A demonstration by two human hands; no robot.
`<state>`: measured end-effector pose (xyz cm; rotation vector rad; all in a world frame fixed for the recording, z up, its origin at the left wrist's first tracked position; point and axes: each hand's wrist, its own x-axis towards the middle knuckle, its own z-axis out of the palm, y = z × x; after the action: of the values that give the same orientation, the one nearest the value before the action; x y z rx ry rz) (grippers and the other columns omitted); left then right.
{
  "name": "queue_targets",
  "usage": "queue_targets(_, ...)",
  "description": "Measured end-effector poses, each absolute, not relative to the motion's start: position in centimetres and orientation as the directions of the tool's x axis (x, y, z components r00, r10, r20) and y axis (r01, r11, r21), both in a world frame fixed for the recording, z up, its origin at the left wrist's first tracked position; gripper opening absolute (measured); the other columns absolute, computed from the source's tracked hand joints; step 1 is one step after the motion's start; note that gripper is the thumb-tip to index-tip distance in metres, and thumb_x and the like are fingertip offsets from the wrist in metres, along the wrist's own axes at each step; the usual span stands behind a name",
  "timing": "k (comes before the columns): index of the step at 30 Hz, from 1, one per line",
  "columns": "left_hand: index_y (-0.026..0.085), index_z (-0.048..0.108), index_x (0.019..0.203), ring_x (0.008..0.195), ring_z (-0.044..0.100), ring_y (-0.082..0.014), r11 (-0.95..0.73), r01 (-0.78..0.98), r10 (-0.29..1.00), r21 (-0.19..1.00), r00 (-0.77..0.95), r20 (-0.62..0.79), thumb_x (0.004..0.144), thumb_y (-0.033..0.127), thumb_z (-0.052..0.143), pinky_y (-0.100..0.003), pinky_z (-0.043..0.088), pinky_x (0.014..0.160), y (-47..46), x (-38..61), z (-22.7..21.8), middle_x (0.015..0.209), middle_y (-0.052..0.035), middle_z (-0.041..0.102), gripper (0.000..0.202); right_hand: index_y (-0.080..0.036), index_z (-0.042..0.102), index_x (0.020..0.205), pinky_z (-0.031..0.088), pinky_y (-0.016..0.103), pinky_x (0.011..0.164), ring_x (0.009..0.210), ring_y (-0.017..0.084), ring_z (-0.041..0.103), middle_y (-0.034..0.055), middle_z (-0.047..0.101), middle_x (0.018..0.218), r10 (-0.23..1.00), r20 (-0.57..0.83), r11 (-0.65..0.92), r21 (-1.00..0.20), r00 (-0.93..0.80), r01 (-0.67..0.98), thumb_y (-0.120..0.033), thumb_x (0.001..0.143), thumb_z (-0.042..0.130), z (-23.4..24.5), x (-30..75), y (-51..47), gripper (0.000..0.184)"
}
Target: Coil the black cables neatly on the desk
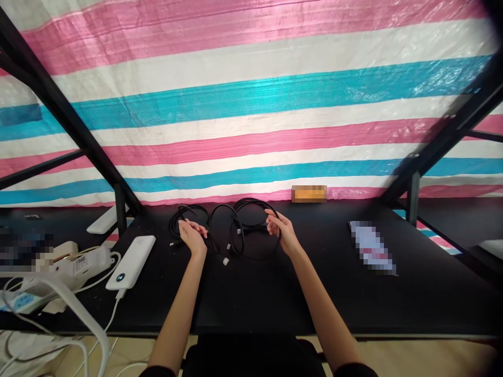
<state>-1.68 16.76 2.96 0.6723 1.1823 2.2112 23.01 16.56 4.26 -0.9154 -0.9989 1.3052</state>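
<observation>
Sorting black cables (231, 230) at the far middle of the black table (353, 293), left hand (192, 235) closed on one loop, right hand (281, 230) pinching another coil; next calls for drawing the loops apart without snagging plugs.

Two bare forearms, left hand (192, 234), right hand (282, 229); no rings, no watch. Black sleeves pushed up near elbows, bottom edge.
</observation>
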Motion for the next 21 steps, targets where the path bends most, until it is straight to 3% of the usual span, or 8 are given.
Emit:
queue_targets(4, 0.020, 0.035, 0.066, 0.030, 0.037, -0.0040, -0.435, -0.212, 0.717, 0.875, -0.670, 0.194, 0.082, 0.063, 0.041, -0.015, 0.025, 0.029, 16.5, -0.9, 3.2, 0.046, 0.0100, 0.036, 0.046, -0.019, 0.062, 0.111, 0.039, 0.020, 0.043, 0.050, 0.009, 0.053, -0.0005, 0.062, 0.070, 0.996, 0.092, 0.091, -0.973, 0.004, -0.214, -0.042, 0.068, 0.067, 4.0, 22.8, 16.6, 0.049)
queue_targets(7, 0.020, 0.035, 0.062, 0.030, 0.038, -0.0045, -0.403, -0.212, 0.759, 0.890, -0.621, 0.196, 0.081, 0.064, 0.041, -0.015, 0.022, 0.028, 16.4, -0.6, 3.2, 0.045, 0.0090, 0.036, 0.049, -0.017, 0.056, 0.119, 0.039, 0.021, 0.043, 0.049, 0.011, 0.055, 0.0008, 0.064, 0.069, 0.988, 0.152, 0.153, -0.987, 0.022, -0.042, -0.046, 0.074, 0.060, 3.5, 22.5, 16.6, 0.053)
queue_targets(13, 0.020, 0.035, 0.059, 0.031, 0.038, -0.0061, -0.285, -0.230, 0.874, 0.930, -0.461, 0.153, 0.080, 0.064, 0.042, -0.017, 0.022, 0.029, 16.2, 0.0, 3.2, 0.043, 0.0081, 0.035, 0.050, -0.023, 0.057, 0.117, 0.044, 0.024, 0.054, 0.046, 0.011, 0.057, -0.0012, 0.066, 0.066, 0.945, 0.318, 0.273, -0.896, 0.077, 0.349, -0.041, 0.086, 0.048, 2.8, 22.4, 16.4, 0.037)
queue_targets(21, 0.019, 0.038, 0.060, 0.048, 0.037, -0.0057, -0.241, 0.224, 0.878, 0.944, -0.363, 0.310, 0.071, 0.044, 0.066, -0.019, 0.033, 0.048, 16.2, 0.5, 2.5, 0.054, 0.0072, 0.035, 0.040, -0.024, 0.057, 0.118, 0.043, 0.021, 0.051, 0.043, 0.009, 0.056, -0.0015, 0.066, 0.068, 0.918, 0.397, 0.363, -0.845, 0.006, 0.392, -0.040, 0.092, 0.038, 3.3, 22.4, 16.0, 0.036)
